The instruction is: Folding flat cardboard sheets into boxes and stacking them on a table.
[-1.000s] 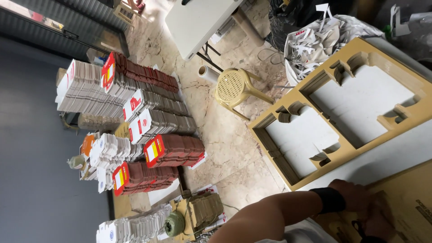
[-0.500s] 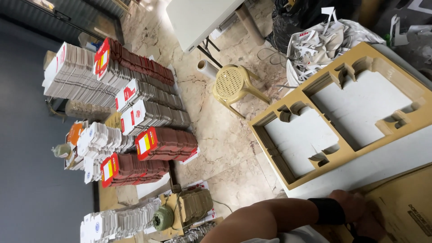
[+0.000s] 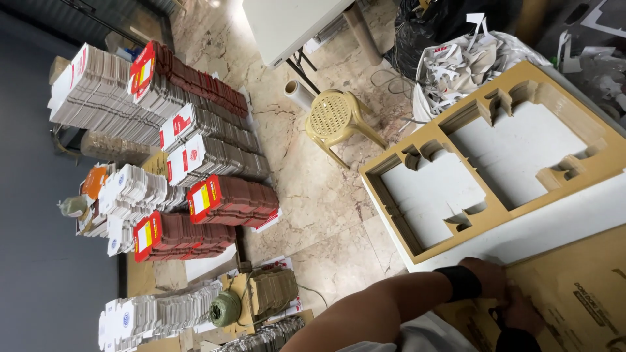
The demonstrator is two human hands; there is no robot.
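Both hands, left hand (image 3: 489, 279) and right hand (image 3: 521, 311), are pressed on the brown cardboard sheet (image 3: 574, 293); whether it is gripped cannot be told. The sheet is extended toward three o'clock.

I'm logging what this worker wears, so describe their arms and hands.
The forearm is bare, with a wide black wristband just behind the hand. The hands are bare, without gloves. The other hand has something dark at its wrist; a pale sleeve shows near the elbow.
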